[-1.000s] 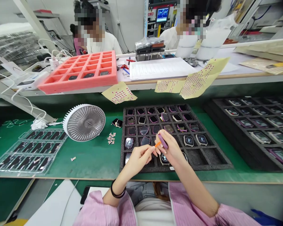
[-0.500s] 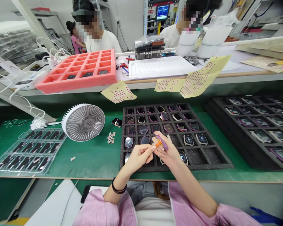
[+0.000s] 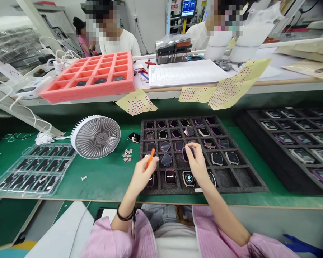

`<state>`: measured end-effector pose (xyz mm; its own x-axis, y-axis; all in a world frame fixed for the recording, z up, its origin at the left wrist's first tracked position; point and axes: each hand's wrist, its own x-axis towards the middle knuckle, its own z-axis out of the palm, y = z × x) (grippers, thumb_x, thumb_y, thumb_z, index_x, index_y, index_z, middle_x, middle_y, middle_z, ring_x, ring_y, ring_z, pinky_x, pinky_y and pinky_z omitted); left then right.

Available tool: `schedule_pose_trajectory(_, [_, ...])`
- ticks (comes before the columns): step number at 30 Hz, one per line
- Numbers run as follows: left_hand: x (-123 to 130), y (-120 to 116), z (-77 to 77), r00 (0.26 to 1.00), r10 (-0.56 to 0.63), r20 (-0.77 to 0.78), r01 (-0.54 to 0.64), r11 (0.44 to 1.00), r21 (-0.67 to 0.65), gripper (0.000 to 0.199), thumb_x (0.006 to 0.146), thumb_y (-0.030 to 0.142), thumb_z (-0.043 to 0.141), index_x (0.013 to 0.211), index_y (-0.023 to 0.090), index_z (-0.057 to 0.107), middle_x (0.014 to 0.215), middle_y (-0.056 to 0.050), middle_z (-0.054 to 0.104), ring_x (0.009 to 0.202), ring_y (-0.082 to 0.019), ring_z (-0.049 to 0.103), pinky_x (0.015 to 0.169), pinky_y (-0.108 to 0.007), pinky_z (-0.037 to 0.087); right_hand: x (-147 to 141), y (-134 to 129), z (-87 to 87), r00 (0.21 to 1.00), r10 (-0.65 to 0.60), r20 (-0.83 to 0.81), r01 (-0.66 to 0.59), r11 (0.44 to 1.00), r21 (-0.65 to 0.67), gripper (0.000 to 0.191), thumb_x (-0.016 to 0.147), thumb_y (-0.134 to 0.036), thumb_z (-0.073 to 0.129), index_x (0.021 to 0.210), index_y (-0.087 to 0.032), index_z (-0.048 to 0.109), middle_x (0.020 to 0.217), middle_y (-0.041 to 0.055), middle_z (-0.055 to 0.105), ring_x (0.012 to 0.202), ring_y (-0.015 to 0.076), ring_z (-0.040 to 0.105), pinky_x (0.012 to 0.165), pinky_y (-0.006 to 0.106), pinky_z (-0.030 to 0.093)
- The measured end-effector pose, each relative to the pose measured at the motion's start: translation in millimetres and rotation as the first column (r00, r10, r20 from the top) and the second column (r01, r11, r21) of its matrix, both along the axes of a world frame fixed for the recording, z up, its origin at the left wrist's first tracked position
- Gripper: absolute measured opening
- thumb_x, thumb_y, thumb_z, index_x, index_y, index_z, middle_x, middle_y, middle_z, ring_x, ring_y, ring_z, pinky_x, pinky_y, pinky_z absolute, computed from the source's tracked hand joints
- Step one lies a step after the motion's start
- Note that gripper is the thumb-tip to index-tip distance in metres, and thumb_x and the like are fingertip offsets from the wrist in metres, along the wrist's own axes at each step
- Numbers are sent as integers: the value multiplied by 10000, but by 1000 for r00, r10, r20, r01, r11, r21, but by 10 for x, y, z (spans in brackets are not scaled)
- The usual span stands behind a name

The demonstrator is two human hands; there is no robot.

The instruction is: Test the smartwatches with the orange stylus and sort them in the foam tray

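Note:
My left hand (image 3: 142, 173) is closed around a slim orange stick-like tool (image 3: 151, 156), whose tip points up over the left side of the black foam tray (image 3: 244, 189). Between the fingers of my right hand (image 3: 198, 163) is a purple-framed smartwatch (image 3: 186, 154), dark face upward, at a compartment in the middle of that tray. Whether it touches the compartment floor, I cannot tell. Several strapless watches fill other compartments. In the front row, a watch with a lit dial (image 3: 188, 178) and a purple one with a lit screen (image 3: 170, 176) lie below my hands.
A white fan (image 3: 95, 138) stands left of the tray, near small pale pieces (image 3: 127, 155) and two dark watch-like items (image 3: 134, 137). Farther left lies a clear plastic tray (image 3: 33, 168). A second black tray (image 3: 274, 157) is at right. A pink foam tray (image 3: 88, 95) overhangs the shelf.
My hands have moved apart. The left has gone leftward with the orange tool; the right has lowered the purple-framed watch to a tray compartment.

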<state>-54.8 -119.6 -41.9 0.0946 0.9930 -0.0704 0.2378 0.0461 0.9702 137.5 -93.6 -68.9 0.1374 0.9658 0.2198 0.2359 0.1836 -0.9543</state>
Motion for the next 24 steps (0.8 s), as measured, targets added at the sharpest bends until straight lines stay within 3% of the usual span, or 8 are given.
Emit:
schedule_pose_trajectory(3, [-410, 14, -88, 919, 183, -349, -147, 981, 128, 363, 863, 429, 475, 607, 201, 357, 550, 53, 322, 516, -96, 319, 527, -224, 249, 122, 68, -117, 916, 25, 401, -32, 999, 11, 208, 911, -393, 459, 908, -214, 565, 867, 77, 652, 827, 243, 584, 790, 392, 426])
schedule_pose_trajectory(7, [-762, 22, -240, 781, 252, -572, -223, 967, 121, 299, 895, 378, 454, 647, 212, 474, 556, 14, 455, 521, -145, 461, 554, -245, 288, 150, 39, -216, 714, -5, 701, -49, 997, 56, 235, 935, -314, 420, 893, -195, 617, 858, 107, 651, 852, 283, 561, 789, 423, 400])
schedule_pose_trajectory(10, [-832, 19, -289, 726, 285, -626, -282, 954, 107, 226, 904, 386, 486, 806, 202, 574, 589, -8, 551, 569, -192, 574, 561, -244, 319, 10, -5, -159, 656, -49, 753, -94, 985, 146, 251, 941, -333, 446, 969, -183, 645, 975, 135, 616, 920, 292, 535, 780, 411, 403])
schedule_pose_trajectory(12, [-827, 6, -284, 722, 301, -623, -303, 947, 106, 238, 913, 401, 492, 931, 187, 593, 630, -21, 603, 602, -209, 614, 571, -244, 343, -184, -19, -82, 628, 10, 778, -198, 969, 148, 262, 947, -350, 463, 999, -181, 656, 974, 128, 595, 920, 278, 530, 778, 397, 408])
schedule_pose_trajectory(15, [-793, -40, -263, 767, 295, -570, -278, 953, 120, 262, 936, 398, 455, 996, 183, 593, 735, -47, 658, 663, -210, 638, 605, -247, 376, -543, -4, 2, 508, 136, 851, -320, 947, 39, 261, 941, -349, 496, 999, -163, 670, 945, 134, 594, 916, 283, 533, 766, 398, 419])
schedule_pose_trajectory(18, [-767, -106, -265, 820, 270, -505, -245, 962, 116, 261, 948, 394, 414, 978, 201, 587, 707, -24, 625, 622, -187, 603, 607, -242, 374, -821, 43, 1, 400, 200, 895, -306, 949, -76, 265, 911, -350, 554, 982, -125, 675, 986, 178, 601, 946, 325, 535, 768, 431, 435])
schedule_pose_trajectory(20, [-761, -143, -275, 853, 249, -459, -230, 968, 98, 261, 948, 392, 396, 968, 204, 576, 630, 10, 548, 561, -164, 543, 582, -233, 351, -917, 73, -33, 421, 225, 879, -299, 949, -100, 247, 896, -346, 581, 962, -123, 667, 990, 180, 601, 955, 329, 536, 780, 440, 444])
schedule_pose_trajectory(24, [-765, -182, -278, 912, 215, -350, -201, 977, 78, 266, 942, 383, 389, 958, 183, 564, 590, 40, 458, 532, -128, 451, 557, -216, 316, -974, 83, -98, 554, 290, 780, -369, 926, -82, 127, 882, -295, 611, 838, -177, 630, 944, 116, 604, 935, 279, 546, 799, 395, 451])
